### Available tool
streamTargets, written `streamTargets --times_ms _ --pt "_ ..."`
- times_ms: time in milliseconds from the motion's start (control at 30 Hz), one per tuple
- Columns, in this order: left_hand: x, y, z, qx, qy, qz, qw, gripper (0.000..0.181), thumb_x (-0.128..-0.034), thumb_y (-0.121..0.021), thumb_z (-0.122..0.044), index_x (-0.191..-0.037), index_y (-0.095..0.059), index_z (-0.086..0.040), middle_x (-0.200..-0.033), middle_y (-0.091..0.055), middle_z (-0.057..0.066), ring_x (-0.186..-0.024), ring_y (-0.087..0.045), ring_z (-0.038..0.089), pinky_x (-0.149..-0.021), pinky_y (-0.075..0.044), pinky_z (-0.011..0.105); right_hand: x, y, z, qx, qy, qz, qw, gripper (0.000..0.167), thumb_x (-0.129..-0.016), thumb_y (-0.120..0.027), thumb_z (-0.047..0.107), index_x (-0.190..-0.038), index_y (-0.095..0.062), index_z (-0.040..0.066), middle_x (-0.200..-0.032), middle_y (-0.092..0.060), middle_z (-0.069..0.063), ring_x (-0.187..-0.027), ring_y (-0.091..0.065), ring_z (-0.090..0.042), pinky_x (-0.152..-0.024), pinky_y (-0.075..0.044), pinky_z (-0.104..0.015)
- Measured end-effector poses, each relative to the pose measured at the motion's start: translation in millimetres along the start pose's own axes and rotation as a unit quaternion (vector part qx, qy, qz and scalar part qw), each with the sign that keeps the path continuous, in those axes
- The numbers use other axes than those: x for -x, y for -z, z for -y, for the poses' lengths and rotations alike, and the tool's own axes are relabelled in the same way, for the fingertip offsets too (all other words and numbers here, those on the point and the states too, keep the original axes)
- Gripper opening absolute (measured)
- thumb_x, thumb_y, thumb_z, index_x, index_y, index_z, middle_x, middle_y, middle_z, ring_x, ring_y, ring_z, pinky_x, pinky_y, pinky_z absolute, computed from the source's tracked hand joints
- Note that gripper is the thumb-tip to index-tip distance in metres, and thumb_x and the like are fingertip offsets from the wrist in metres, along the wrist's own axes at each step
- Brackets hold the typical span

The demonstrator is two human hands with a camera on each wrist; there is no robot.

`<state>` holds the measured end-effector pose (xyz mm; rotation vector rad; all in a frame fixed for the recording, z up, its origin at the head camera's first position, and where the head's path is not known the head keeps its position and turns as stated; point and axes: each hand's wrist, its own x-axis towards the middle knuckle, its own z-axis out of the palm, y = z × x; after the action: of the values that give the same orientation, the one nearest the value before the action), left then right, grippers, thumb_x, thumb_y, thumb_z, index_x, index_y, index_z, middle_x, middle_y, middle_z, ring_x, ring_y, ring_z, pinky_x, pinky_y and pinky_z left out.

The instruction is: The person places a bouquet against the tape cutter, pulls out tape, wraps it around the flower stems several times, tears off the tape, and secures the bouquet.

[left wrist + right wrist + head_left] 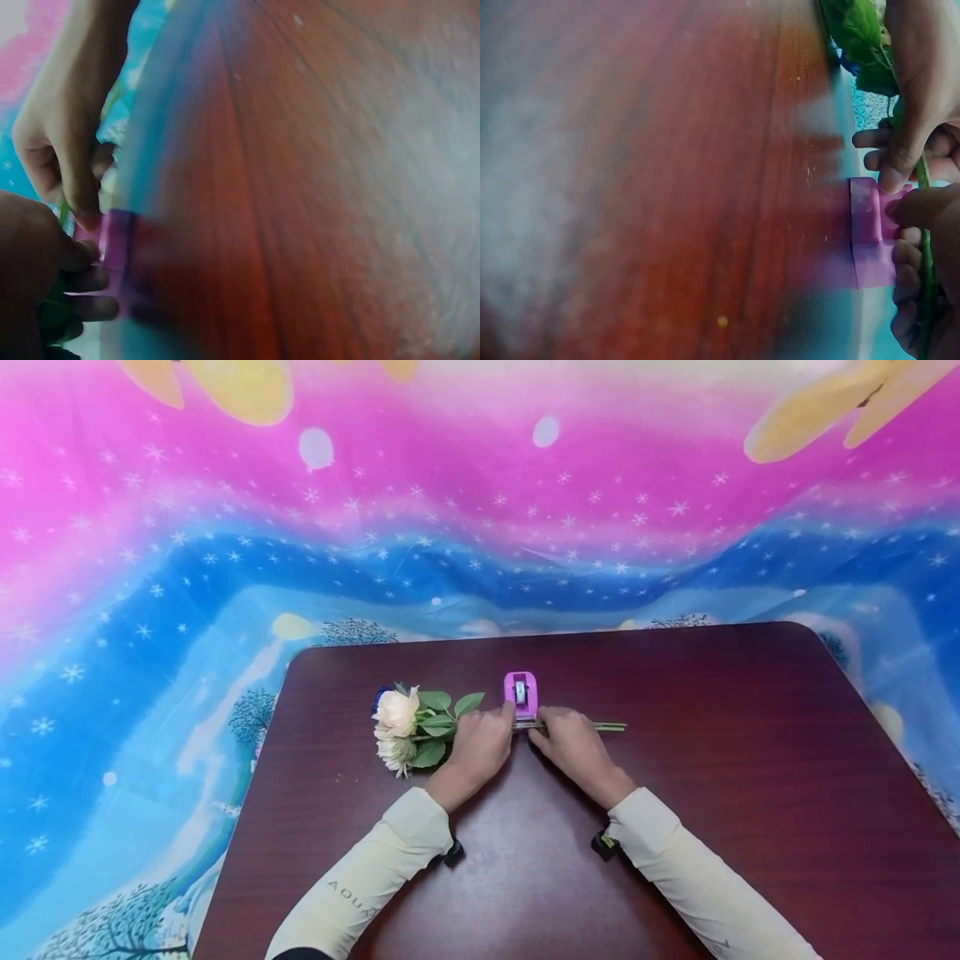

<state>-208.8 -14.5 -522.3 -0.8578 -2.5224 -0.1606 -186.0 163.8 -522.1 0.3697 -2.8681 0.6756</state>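
A: What do the fingers of the left hand [478,747] do?

B: They curl round the green stems [611,727]; in the right wrist view the thumb lies over them, its tip at the pink dispenser [521,695].

A: And the right hand [579,745]?

B: It grips the same stems nearer their cut ends. Its fingers bend beneath them, and its thumb is also at the dispenser's edge.

A: So where is the dispenser?

B: On the table [750,735], between the two hands and just beyond the stems in the head view. A roll sits in its middle. Whether any tape is pulled out onto the stems, I cannot tell.

A: How do the stems lie?

B: Sideways across the table. Their bare ends poke out past the right hand.

A: And the other end?

B: Past the left hand come green leaves [429,754], then two cream blooms [396,714] and a blue bloom [379,697], partly hidden behind them.

A: Farther out?

B: Pale sleeves [360,877] cover both forearms, with a small black device [453,852] at each cuff. Beyond the table hangs a pink and blue cloth [480,547], printed with snowflakes and trees.
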Motion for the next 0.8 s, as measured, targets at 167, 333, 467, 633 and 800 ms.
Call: streamTargets --times_ms 167,333,467,633,800 --pt "2.1 -7.1 -1.2 0.008 -0.006 -0.049 0.9988 0.016 -0.0813 -0.074 -0.012 -0.095 -0.066 -0.01 -0.059 -0.063 -0.003 -0.047 -0.058 0.017 -0.045 -0.043 0.032 -1.5 -3.5 -4.4 0.006 0.012 -0.019 0.9997 0.025 -0.09 -0.075 0.014 -0.072 -0.059 0.013 -0.062 -0.052 0.001 -0.058 -0.049 -0.014 -0.057 -0.045 -0.036" --pt "1.0 -11.3 -5.7 -0.008 -0.008 -0.076 0.9971 0.012 -0.0803 -0.075 -0.016 -0.083 -0.064 -0.013 -0.058 -0.063 -0.003 -0.045 -0.057 0.018 -0.044 -0.042 0.033 2.2 -6.6 -2.2 0.059 0.013 -0.068 0.9959 0.034 -0.092 -0.075 0.024 -0.061 -0.061 0.015 -0.056 -0.059 -0.004 -0.056 -0.063 -0.028 -0.057 -0.052 -0.048" --pt "0.4 -13.3 -9.2 -0.043 0.011 -0.098 0.9942 0.011 -0.0786 -0.074 -0.015 -0.078 -0.063 -0.015 -0.055 -0.06 -0.004 -0.044 -0.056 0.019 -0.044 -0.042 0.034 5.0 -9.8 3.1 0.119 0.007 -0.115 0.9861 0.049 -0.092 -0.073 0.032 -0.05 -0.053 0.016 -0.048 -0.055 -0.006 -0.051 -0.06 -0.034 -0.052 -0.049 -0.049" --pt "2.6 -15.2 -13.9 -0.09 0.03 -0.149 0.9842 0.017 -0.0759 -0.076 -0.019 -0.075 -0.06 -0.015 -0.054 -0.057 -0.003 -0.042 -0.056 0.017 -0.041 -0.04 0.033 7.3 -15.4 4.4 0.159 0.035 -0.186 0.9689 0.054 -0.086 -0.077 0.033 -0.044 -0.048 0.014 -0.042 -0.049 -0.006 -0.042 -0.052 -0.03 -0.048 -0.039 -0.043" --pt "3.4 -15.8 -16.0 -0.102 0.034 -0.163 0.9809 0.019 -0.0779 -0.076 -0.021 -0.074 -0.059 -0.015 -0.055 -0.058 -0.003 -0.043 -0.056 0.017 -0.041 -0.04 0.032 8.6 -19.1 3.5 0.17 0.046 -0.226 0.9581 0.055 -0.081 -0.081 0.032 -0.042 -0.046 0.015 -0.041 -0.046 -0.006 -0.039 -0.047 -0.027 -0.046 -0.034 -0.04"
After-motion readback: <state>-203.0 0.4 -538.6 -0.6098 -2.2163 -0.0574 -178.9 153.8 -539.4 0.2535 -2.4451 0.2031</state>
